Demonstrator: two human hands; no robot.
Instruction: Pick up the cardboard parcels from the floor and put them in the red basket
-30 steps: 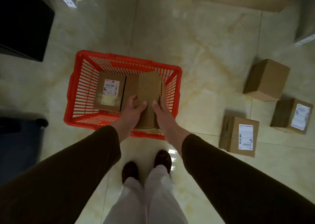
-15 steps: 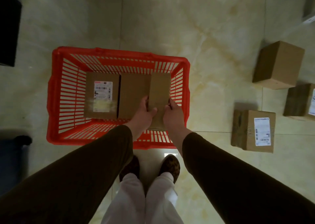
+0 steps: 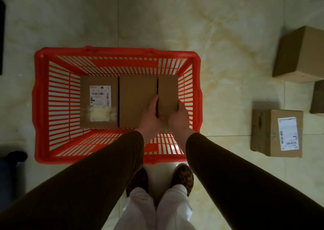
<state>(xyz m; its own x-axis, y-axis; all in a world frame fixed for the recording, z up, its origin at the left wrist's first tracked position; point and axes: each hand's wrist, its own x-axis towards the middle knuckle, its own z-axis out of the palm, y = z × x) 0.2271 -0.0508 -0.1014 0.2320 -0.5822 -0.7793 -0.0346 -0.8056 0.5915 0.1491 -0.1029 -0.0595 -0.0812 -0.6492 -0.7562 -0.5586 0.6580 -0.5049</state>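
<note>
The red basket sits on the floor right in front of my feet. Inside lie a labelled parcel at the left and a plain parcel in the middle. A narrow parcel stands on edge at the right end, against the basket's right wall. My left hand grips its left side and my right hand grips its right side. On the floor to the right lie a labelled parcel, a plain parcel farther back and a third parcel cut off by the frame edge.
The floor is glossy pale marble tile. A dark object stands at the lower left beside the basket, and a black edge shows at the far left. My two shoes are just behind the basket's near rim.
My hands have lowered the narrow parcel down into the right end of the basket beside the other two. The view has dropped closer over the basket.
</note>
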